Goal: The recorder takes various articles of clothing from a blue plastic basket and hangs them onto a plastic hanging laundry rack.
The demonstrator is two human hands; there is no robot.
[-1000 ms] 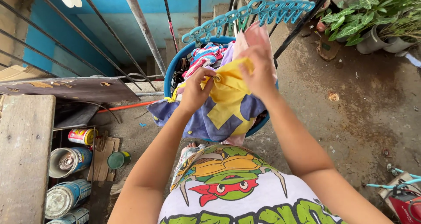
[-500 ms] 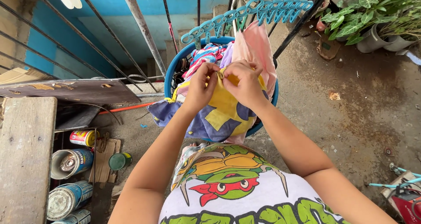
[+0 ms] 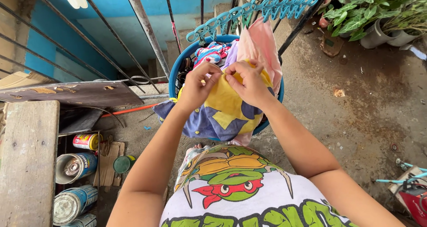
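I look down over my own chest, covered by a white shirt with a green cartoon turtle print (image 3: 231,182), toward a round blue laundry basket (image 3: 174,76) standing on a stained concrete floor (image 3: 356,116). My left hand (image 3: 198,87) and my right hand (image 3: 249,82) meet close together above the basket, both pinching the top edge of a yellow and blue cloth (image 3: 222,113). The fingers of each hand are closed on that fabric, knuckles nearly touching. The cloth hangs down from my grip and drapes over the basket's near rim. Inside the basket lie more clothes: a pink garment (image 3: 262,42) just behind my right hand and a striped red, white and blue piece (image 3: 209,53) behind my left. A teal plastic hanger rack (image 3: 253,9) with many clips hangs above the basket. To the left, a wooden plank (image 3: 26,160) runs beside several paint cans (image 3: 73,167) lying on their sides. Potted green plants (image 3: 373,13) stand at the upper right, well apart from the basket
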